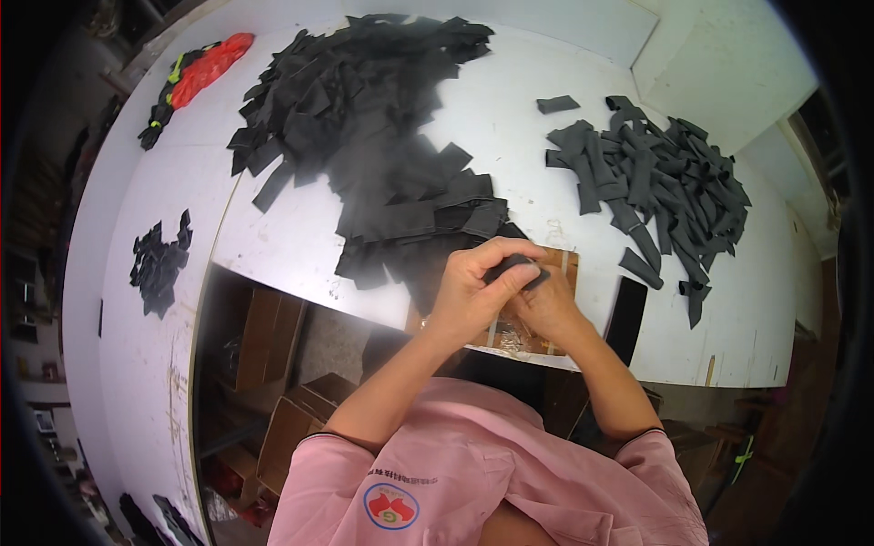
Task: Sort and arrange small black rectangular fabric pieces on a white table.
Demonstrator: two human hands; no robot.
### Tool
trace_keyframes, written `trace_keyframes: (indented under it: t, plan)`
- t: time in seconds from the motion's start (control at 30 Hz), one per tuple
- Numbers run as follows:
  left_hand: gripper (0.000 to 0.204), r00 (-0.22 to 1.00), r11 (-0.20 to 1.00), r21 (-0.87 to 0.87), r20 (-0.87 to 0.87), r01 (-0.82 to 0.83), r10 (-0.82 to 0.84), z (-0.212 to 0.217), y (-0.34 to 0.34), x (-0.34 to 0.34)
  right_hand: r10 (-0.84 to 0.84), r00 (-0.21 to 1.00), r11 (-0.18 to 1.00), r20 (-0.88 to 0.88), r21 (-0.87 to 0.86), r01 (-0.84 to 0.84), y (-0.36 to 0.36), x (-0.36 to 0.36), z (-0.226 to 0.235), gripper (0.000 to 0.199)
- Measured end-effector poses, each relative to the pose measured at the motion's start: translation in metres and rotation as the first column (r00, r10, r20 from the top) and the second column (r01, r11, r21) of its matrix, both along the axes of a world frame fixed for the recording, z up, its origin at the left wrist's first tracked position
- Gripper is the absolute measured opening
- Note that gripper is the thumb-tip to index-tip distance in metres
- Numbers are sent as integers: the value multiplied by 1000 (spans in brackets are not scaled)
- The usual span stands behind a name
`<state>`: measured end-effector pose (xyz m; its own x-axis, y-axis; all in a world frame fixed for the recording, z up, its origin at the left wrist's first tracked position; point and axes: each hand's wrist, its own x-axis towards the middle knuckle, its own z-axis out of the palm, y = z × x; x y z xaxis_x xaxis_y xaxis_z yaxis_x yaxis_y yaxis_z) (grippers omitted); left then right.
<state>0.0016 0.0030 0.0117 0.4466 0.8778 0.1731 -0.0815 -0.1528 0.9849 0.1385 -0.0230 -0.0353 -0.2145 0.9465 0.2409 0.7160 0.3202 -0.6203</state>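
Head view: boxes [271, 340] stand below white table [284, 251]; both hands' fingers [501, 247] clasp black cloth [511, 263].

A pink shirt [464, 428], loose and creased across the front, is worn open at the neck, with the left sleeve [305, 482] and right sleeve [660, 478] cut short and edged at the hem in narrow dark trim [645, 433]. On the left chest, an oval badge [391, 506] carries a blue rim, a white ground, a red winged shape and a small green mark, beneath a short row of dark print [402, 477]. The forearms [396, 387], left hand [466, 289] and right hand [551, 307] are bare.
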Motion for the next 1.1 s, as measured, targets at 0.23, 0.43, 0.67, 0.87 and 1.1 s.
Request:
trace_keyframes:
  t: [0.23,0.43,0.67,0.87,1.1]
  plan:
    - [6,948,963,39,188,-268,257,-15,-8,18,-15,1000,999,-15,42,15,2,-8,8,14]
    - [15,915,982,-89,357,-165,186,1,-6,23,14,982,990,-189,-135,-40,2,2,2,21]
    - [27,922,988,-69,357,-137,152,28,3,-5,-16,831,853,-557,-441,-279,5,8,45,34]
    - [13,915,956,-81,277,-283,294,29,3,-8,84,930,875,-357,-420,-240,8,17,55,33]
    - [11,886,939,-176,317,-295,337,24,-4,-10,-30,890,992,-456,97,83,1,4,75,31]
